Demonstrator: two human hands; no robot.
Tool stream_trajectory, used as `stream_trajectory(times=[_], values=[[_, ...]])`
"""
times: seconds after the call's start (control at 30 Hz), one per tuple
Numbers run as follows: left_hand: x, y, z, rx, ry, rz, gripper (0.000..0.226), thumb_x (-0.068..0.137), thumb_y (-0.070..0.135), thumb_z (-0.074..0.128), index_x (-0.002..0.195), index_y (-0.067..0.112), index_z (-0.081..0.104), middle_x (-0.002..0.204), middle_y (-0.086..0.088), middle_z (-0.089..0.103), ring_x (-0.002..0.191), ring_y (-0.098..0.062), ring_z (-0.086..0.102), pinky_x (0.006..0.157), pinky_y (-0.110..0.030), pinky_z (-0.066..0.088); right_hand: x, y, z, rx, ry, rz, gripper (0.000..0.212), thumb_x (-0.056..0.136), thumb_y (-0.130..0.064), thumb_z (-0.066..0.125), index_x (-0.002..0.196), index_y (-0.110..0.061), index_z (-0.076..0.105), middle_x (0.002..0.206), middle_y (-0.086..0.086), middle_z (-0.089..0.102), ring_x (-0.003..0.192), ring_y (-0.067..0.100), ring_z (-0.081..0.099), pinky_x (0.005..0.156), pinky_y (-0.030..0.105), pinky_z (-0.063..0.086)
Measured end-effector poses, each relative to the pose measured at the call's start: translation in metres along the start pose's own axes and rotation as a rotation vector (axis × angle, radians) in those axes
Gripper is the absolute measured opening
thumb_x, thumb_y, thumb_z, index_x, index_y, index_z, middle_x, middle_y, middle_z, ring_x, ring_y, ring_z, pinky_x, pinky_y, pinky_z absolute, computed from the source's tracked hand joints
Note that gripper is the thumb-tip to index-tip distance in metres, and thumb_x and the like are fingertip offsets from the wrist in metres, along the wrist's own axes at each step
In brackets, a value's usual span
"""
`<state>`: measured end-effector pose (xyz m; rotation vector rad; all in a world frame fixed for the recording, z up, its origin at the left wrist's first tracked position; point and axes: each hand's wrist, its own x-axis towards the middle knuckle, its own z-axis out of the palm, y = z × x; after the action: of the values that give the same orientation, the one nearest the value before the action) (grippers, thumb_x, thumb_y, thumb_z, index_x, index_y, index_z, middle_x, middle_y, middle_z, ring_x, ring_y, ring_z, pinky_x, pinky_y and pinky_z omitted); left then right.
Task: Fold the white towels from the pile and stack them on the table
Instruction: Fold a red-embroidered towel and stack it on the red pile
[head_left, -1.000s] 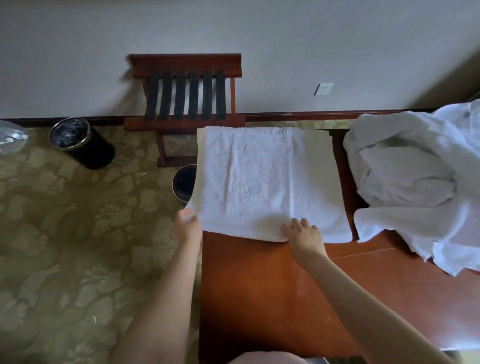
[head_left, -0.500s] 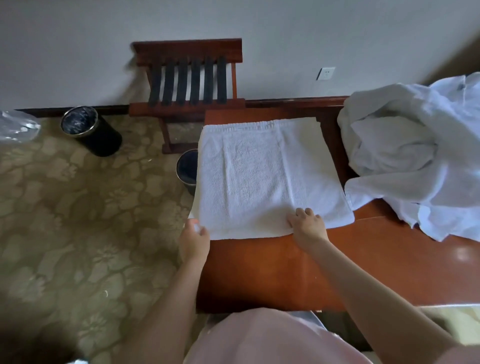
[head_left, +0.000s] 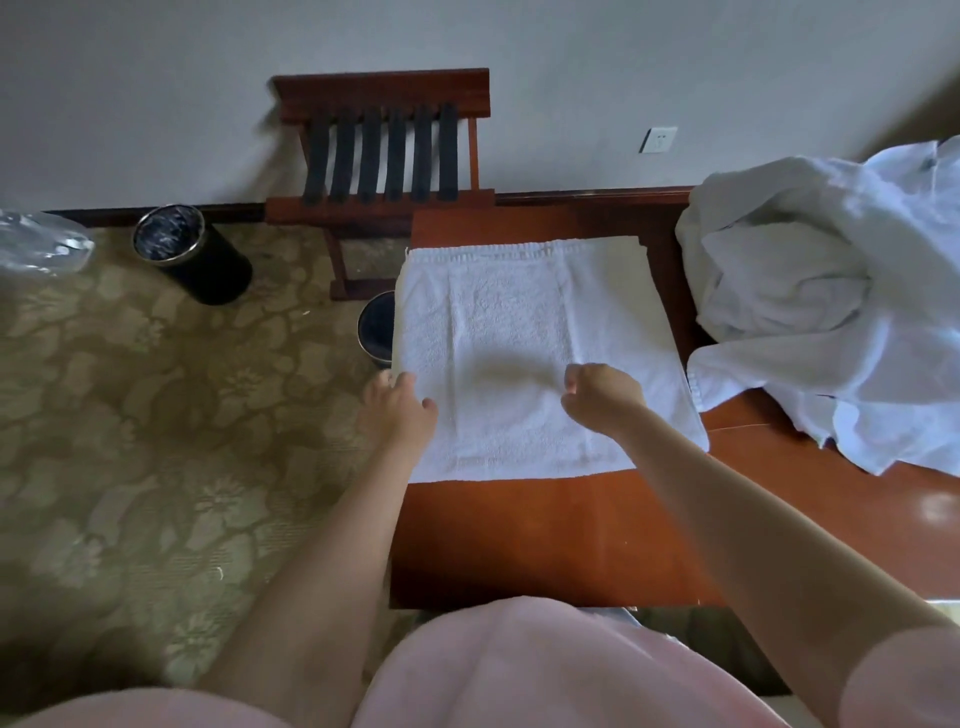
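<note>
The half-folded towel (head_left: 524, 358) lies flat at frame centre, on the table (head_left: 545, 535). Within 1 second both hands have left its near edge: the left hand (head_left: 397, 405) sits relaxed at the left border, and the right hand (head_left: 602, 395) is clenched over mid-cloth, apparently grasping nothing. Another fold probably follows. The pile (head_left: 831, 291) waits at right.

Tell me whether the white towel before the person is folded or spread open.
Folded. The white towel lies flat on the table, and a lower layer shows past the top layer's right edge.
</note>
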<state>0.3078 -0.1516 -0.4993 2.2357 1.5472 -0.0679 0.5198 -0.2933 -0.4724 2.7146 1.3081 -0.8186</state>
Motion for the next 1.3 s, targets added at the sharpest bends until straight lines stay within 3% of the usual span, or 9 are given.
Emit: stream_trajectory(times=[0.23,0.37,0.43,0.53,0.6,0.7,0.97,1.1,1.3], values=[[0.07,0.035,-0.016,0.023,-0.128,0.16,0.039,0.094,0.024,0.049,0.131,0.013,0.05,0.144,-0.007,0.036,0.132,-0.026,0.029,0.088,-0.038,0.043,0.052,-0.004,-0.027,0.071,0.075,0.019,0.029,0.086,-0.014,0.047,0.114,-0.016,0.056,0.108,0.003,0.059,0.088,0.022,0.056,0.064,0.03,0.045],[0.108,0.053,-0.022,0.038,-0.155,0.184,0.022,0.093,0.022,0.05,0.112,0.013,0.057,0.133,-0.01,0.047,0.124,-0.027,0.04,0.088,-0.04,0.044,0.084,-0.002,-0.036,0.071,0.099,0.052,0.037,0.087,-0.015,0.048,0.124,-0.015,0.052,0.119,0.006,0.055,0.104,0.025,0.051,0.072,0.031,0.044],[0.124,0.062,-0.021,0.073,-0.192,0.227,0.036,0.093,0.028,0.053,0.126,0.014,0.054,0.143,-0.008,0.041,0.133,-0.025,0.033,0.098,-0.042,0.038,0.098,0.003,-0.035,0.077,0.088,0.126,0.046,0.088,-0.016,0.047,0.133,-0.016,0.044,0.13,0.007,0.047,0.117,0.028,0.044,0.084,0.037,0.043],[0.135,0.079,-0.013,0.198,-0.415,0.357,0.069,0.088,0.049,0.06,0.147,0.03,0.031,0.161,0.0,0.004,0.147,-0.021,-0.002,0.116,-0.048,0.014,0.107,0.013,-0.025,0.089,0.013,0.235,0.058,0.088,-0.022,0.047,0.143,-0.023,0.028,0.149,0.006,0.023,0.134,0.033,0.023,0.098,0.048,0.036],[0.135,0.092,0.0,0.296,-0.517,0.435,0.085,0.081,0.059,0.063,0.15,0.037,0.019,0.16,0.002,-0.012,0.147,-0.025,-0.012,0.116,-0.053,0.007,0.109,0.02,-0.014,0.063,-0.024,0.242,0.063,0.092,-0.03,0.043,0.148,-0.028,0.014,0.157,0.001,0.004,0.143,0.034,0.005,0.105,0.056,0.026],[0.133,0.107,0.02,0.336,-0.502,0.467,0.097,0.075,0.063,0.066,0.15,0.043,0.007,0.158,0.0,-0.021,0.145,-0.03,-0.018,0.113,-0.058,0.004,0.112,0.032,-0.007,0.062,-0.022,0.254,0.065,0.096,-0.036,0.034,0.152,-0.032,0.0,0.16,-0.005,-0.01,0.146,0.032,-0.01,0.11,0.063,0.01],[0.134,0.14,0.04,0.331,-0.47,0.503,0.097,0.074,0.065,0.065,0.149,0.043,0.007,0.159,0.0,-0.019,0.145,-0.032,-0.016,0.112,-0.059,0.004,0.113,0.064,-0.013,0.04,0.056,0.295,0.064,0.094,-0.039,0.036,0.15,-0.03,0.006,0.16,0.0,0.001,0.146,0.032,-0.001,0.111,0.059,0.013],[0.145,0.137,0.032,0.279,-0.23,0.474,0.062,0.085,0.052,0.057,0.139,0.026,0.041,0.153,-0.004,0.021,0.136,-0.026,0.022,0.107,-0.041,0.025,0.125,0.052,-0.027,-0.039,0.266,0.218,0.052,0.086,-0.033,0.047,0.134,-0.016,0.039,0.138,0.01,0.037,0.127,0.032,0.031,0.097,0.043,0.034],[0.201,0.124,0.009,0.204,-0.079,0.284,0.037,0.091,0.031,0.05,0.125,0.014,0.05,0.138,-0.003,0.039,0.128,-0.026,0.031,0.096,-0.039,0.035,0.18,0.008,-0.054,-0.018,0.32,-0.022,0.046,0.09,-0.03,0.048,0.134,-0.017,0.043,0.134,0.006,0.042,0.122,0.027,0.038,0.097,0.04,0.036]])
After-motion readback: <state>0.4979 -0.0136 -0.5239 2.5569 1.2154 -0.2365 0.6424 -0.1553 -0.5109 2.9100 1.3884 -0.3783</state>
